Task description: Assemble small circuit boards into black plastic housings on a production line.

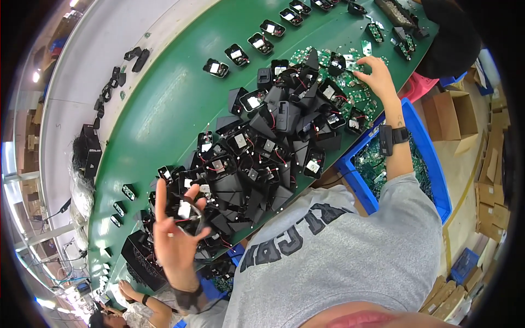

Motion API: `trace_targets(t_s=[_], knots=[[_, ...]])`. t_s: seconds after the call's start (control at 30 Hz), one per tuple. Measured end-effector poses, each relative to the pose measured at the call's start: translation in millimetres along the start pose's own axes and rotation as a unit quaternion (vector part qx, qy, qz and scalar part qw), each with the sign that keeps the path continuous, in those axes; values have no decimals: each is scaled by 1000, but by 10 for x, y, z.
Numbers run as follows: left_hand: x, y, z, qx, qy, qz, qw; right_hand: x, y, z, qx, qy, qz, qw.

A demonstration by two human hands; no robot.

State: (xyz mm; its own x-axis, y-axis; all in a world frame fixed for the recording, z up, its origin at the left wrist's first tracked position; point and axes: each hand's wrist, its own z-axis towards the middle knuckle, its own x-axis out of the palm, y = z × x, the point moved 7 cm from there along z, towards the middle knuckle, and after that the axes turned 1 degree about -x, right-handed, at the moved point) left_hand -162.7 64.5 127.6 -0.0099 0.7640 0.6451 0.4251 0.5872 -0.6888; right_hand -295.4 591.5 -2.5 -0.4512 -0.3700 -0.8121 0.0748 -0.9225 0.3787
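My left hand [178,240] grips a small black plastic housing [187,212] between thumb and fingers, its forefinger stretched out. A white block and a red wire show inside that housing. My right hand [378,79] is over loose green circuit boards [358,98] at the far right of the heap. Its thumb and forefinger curve apart beside a pale board [350,64]; no firm hold on it shows. Between my hands lies a large heap of black housings [240,164], many with white blocks and red wires inside.
Open housings [237,54] stand in a row along the far side of the green table [158,104]. A blue bin [435,180] of boards sits by my right arm. Cardboard boxes [451,117] stand beyond it. Another person's arm [156,309] is at lower left.
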Motion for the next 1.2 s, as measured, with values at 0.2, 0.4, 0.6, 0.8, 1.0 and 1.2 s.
trace_targets(t_s=[0.2,0.4,0.6,0.8,1.0,1.2], knots=[[-174,522,169,81,-60,75,992,-381,153,6,1,-58,31,998],[-233,810,393,84,-83,-143,983,-182,66,-215,46,-34,-65,996],[-77,842,428,45,-33,-156,986,-251,83,-296,57,-83,-48,994],[34,780,457,126,-92,67,985,97,98,-136,41,35,-71,996],[-99,841,432,92,-103,29,990,-247,86,-302,-7,-85,-11,996],[-114,742,403,132,-117,49,983,-352,357,-989,167,32,54,984]])
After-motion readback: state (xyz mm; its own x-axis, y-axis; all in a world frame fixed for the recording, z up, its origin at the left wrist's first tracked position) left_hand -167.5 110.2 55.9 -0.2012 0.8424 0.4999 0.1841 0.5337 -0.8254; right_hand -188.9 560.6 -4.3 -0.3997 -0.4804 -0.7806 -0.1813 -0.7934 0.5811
